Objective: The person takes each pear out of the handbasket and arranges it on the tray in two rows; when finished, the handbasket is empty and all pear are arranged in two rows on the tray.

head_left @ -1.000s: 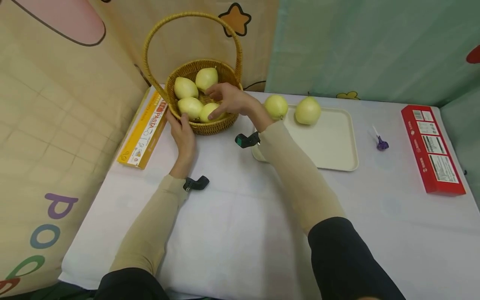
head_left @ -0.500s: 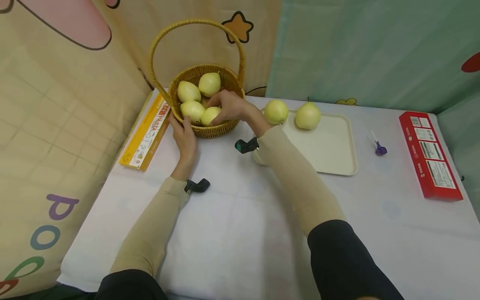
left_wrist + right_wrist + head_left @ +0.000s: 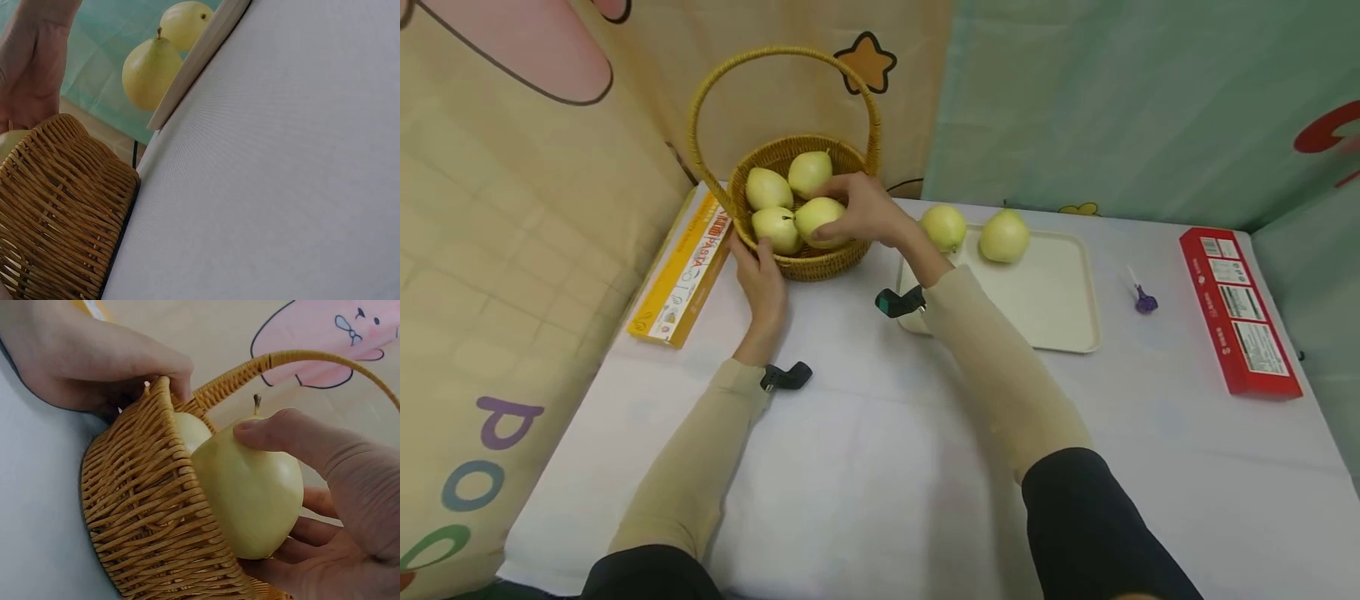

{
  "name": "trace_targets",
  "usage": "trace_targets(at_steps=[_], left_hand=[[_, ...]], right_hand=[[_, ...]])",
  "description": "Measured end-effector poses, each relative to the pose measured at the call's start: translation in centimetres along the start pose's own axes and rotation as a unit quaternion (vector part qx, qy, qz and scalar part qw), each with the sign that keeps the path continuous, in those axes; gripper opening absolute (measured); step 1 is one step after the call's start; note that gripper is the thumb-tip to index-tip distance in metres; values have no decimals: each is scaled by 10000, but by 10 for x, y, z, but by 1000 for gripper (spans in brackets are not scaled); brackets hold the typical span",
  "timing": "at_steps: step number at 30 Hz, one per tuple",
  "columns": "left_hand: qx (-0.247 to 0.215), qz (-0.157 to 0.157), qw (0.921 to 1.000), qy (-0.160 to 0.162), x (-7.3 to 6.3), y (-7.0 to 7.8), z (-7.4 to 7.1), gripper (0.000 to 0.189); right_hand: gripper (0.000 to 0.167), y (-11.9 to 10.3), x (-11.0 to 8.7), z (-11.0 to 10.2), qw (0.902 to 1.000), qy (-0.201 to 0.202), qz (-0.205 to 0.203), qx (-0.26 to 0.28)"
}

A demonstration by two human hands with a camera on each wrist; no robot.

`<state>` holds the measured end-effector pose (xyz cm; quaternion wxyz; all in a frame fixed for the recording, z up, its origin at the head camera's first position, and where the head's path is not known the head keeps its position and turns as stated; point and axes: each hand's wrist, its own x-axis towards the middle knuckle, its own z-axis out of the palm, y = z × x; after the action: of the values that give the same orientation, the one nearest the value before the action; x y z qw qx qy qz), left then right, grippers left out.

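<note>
The right hand (image 3: pixel 868 210) pinches, its thumb (image 3: pixel 275 432) on the side nearer the body and its curled fingers (image 3: pixel 315 531) opposite, held apart from the thumb. The wrist trails behind those fingers to the right. The left hand (image 3: pixel 765 287) grips to the left of the right fingers, near but not touching them. From the fingers, the right forearm (image 3: pixel 1000 358) slants back rightward, the left forearm (image 3: pixel 692 458) leftward, both in beige sleeves.
</note>
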<state>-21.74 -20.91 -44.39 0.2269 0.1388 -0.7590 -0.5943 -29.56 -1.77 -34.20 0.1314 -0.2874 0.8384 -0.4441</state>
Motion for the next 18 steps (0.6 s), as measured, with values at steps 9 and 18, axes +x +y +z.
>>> trace_targets(at_steps=[9, 18], left_hand=[[-8, 33, 10000, 70, 6, 0, -7, 61], [-141, 71, 9999, 36, 9, -2, -7, 62]], right_hand=[[58, -21, -23, -14, 9866, 559, -559, 1431], [51, -14, -64, -25, 9797, 964, -454, 1699]])
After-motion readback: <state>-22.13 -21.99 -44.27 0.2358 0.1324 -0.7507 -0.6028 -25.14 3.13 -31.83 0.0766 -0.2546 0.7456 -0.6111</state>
